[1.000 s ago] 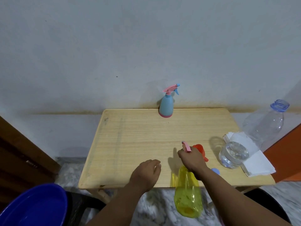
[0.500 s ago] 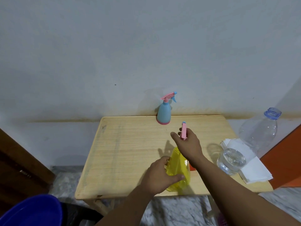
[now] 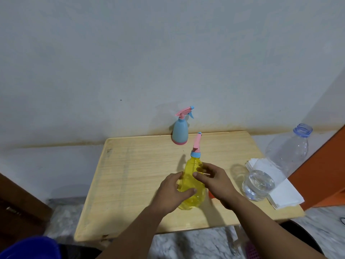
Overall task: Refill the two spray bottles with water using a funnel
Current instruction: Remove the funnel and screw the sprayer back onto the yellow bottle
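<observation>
A yellow spray bottle [image 3: 192, 171] with a pink and blue spray head stands on the wooden table [image 3: 134, 176], near the front middle. My left hand [image 3: 173, 191] grips its lower body from the left. My right hand [image 3: 214, 180] holds the bottle's right side, fingers curled against it. A light blue spray bottle [image 3: 180, 131] with a pink trigger stands at the table's back edge by the wall. A large clear water bottle [image 3: 270, 169], uncapped, leans at the right with water in its bottom. An orange funnel [image 3: 210, 194] is mostly hidden behind my right wrist.
White folded paper napkins [image 3: 280, 195] lie under the water bottle at the table's right edge. A blue basin [image 3: 28, 248] sits low at the bottom left. An orange surface [image 3: 321, 176] stands at the right. The wall is just behind the table.
The yellow bottle came up from below the table's front edge and now stands on it. My left hand took hold of its body, and my right hand slid down from the spray head.
</observation>
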